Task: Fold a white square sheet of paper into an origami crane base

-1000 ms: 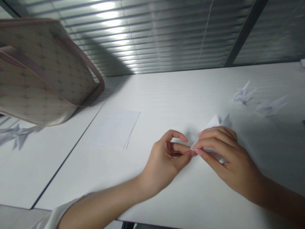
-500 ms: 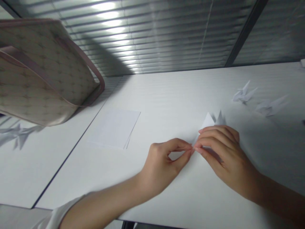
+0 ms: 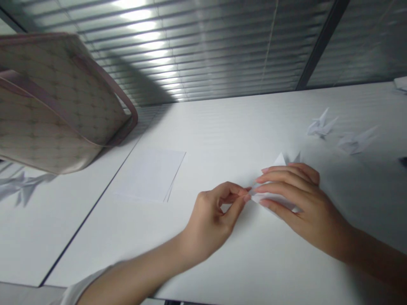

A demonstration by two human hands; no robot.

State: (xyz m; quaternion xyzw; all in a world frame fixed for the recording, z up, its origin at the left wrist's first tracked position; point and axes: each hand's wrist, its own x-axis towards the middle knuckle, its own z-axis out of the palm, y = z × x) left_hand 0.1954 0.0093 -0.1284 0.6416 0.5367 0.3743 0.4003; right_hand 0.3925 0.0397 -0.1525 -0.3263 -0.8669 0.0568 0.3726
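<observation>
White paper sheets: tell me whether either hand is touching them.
No, the white paper sheets lie apart, left of the left hand and right hand pinching folded paper.

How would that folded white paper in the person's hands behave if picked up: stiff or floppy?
The folded white paper is probably light, looking like one thin sheet. Its creased layers likely feel stiff where the right hand holds it, but the slim pointed tips would probably bend easily.

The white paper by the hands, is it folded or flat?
Folded: the white paper has pointed flaps sticking up past the right hand, unlike a flat sheet.
</observation>
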